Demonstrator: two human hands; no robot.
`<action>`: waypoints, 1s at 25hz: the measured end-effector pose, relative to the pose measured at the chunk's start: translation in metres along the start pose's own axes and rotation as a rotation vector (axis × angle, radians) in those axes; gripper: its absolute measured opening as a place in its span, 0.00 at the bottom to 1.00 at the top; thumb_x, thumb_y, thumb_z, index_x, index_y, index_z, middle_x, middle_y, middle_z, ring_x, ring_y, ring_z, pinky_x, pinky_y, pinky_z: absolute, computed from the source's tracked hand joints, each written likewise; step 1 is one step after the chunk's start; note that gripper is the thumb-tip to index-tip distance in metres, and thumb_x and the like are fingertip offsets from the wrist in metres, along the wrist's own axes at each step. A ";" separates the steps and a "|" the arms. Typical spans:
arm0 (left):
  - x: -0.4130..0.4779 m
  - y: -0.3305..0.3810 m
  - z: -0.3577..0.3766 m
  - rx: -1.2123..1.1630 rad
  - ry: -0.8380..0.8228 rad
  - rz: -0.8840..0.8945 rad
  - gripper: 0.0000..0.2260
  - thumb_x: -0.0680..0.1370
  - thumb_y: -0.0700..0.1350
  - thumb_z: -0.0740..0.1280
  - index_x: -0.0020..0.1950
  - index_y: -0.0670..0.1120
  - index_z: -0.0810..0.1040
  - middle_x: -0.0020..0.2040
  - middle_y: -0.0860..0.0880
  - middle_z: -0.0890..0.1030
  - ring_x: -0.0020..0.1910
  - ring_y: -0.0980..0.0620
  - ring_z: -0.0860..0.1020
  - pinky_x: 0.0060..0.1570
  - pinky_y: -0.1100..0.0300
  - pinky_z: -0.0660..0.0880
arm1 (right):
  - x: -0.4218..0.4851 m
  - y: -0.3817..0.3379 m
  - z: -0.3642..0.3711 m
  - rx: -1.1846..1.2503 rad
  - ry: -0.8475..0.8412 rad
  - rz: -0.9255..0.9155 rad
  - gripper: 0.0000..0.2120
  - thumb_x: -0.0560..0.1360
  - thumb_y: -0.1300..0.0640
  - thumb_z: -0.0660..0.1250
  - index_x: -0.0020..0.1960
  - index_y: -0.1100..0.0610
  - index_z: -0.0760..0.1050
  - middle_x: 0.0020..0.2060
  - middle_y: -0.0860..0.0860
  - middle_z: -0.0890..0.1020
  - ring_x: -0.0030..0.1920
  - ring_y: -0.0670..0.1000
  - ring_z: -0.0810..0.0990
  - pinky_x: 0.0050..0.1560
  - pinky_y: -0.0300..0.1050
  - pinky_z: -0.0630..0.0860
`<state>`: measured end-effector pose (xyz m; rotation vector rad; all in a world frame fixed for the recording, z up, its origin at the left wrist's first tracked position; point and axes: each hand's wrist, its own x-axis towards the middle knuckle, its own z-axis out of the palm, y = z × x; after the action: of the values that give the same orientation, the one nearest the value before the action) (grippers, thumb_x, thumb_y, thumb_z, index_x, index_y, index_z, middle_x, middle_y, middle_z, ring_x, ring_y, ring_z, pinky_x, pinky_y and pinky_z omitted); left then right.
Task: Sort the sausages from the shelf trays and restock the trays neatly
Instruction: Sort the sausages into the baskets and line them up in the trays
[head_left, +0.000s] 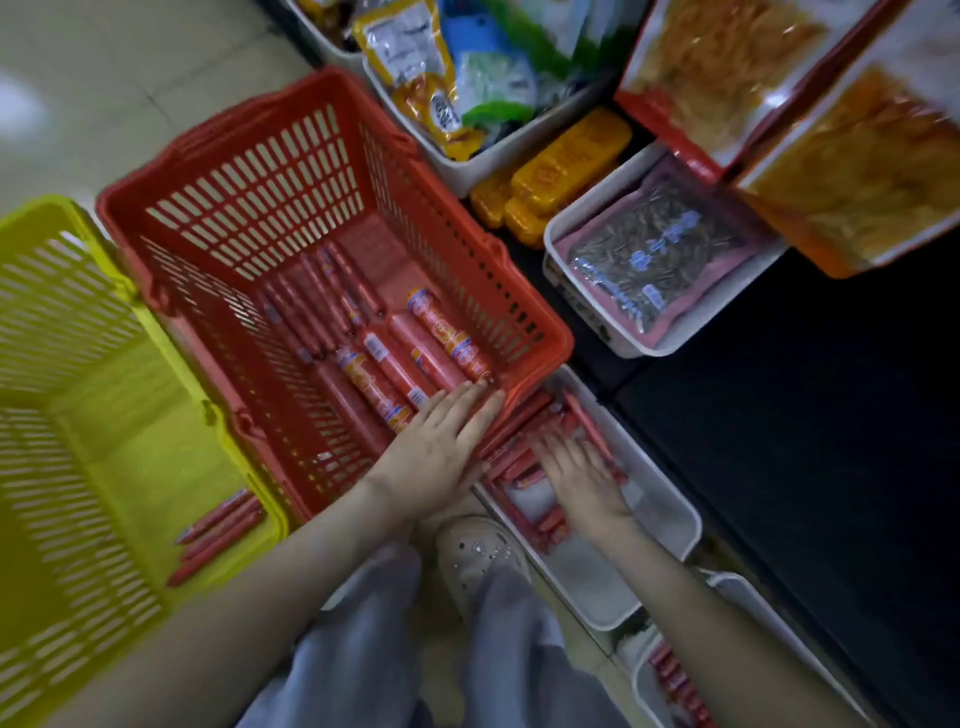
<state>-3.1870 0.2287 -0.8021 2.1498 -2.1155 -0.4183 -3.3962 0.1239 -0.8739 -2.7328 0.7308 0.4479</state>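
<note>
A red basket (270, 156) is seen on the floor (104, 78), with a yellow basket (52, 312) touching its left side and a white tray (587, 577) just beside its near right corner. Thick sausages (415, 343) with printed labels are laid side by side on the red basket's bottom, and a row of thin sausages (317, 301) is laid beyond them. The left hand (441, 447) is laid flat over the basket's near corner, its grip released and its straight fingers (478, 400) set on the ends of the thick sausages. The right hand (576, 467) is placed inside the white tray, fingers spread over a loose pile of tray sausages (519, 431); through the blur it cannot be told whether any of them is grasped. A few more thin red sticks (218, 535) are seen in the near corner of the yellow basket. A second tray (748, 597), at the lower right, is seen with a packed red row (675, 680). A pale shoe (478, 556) and grey trousers (363, 649) are visible between the arms. Further along the shelf, a seed packet (660, 270) is held in another white bin, with yellow packs (566, 166) just beside it.
</note>
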 end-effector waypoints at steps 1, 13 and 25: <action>-0.001 0.000 0.004 0.002 0.022 -0.008 0.28 0.75 0.50 0.56 0.74 0.41 0.59 0.70 0.37 0.70 0.68 0.40 0.71 0.67 0.44 0.66 | 0.011 0.001 0.016 -0.073 -0.060 -0.049 0.25 0.71 0.57 0.52 0.68 0.57 0.67 0.60 0.54 0.80 0.60 0.54 0.79 0.67 0.50 0.63; -0.002 0.005 0.009 0.155 0.126 -0.020 0.28 0.74 0.44 0.61 0.74 0.40 0.64 0.71 0.37 0.68 0.69 0.40 0.69 0.69 0.48 0.63 | 0.054 0.020 0.055 -0.479 -0.155 -0.154 0.19 0.72 0.60 0.63 0.63 0.54 0.74 0.57 0.52 0.78 0.59 0.54 0.76 0.66 0.50 0.66; -0.023 0.007 -0.108 -0.018 0.258 0.099 0.21 0.79 0.44 0.58 0.71 0.42 0.68 0.71 0.36 0.67 0.70 0.38 0.67 0.68 0.45 0.65 | -0.034 0.010 -0.090 -0.117 0.480 0.012 0.15 0.64 0.61 0.58 0.49 0.61 0.74 0.38 0.55 0.78 0.39 0.59 0.78 0.49 0.49 0.67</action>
<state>-3.1660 0.2380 -0.6935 1.9582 -2.0529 -0.1413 -3.4094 0.0995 -0.7813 -2.9795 0.8523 -0.1827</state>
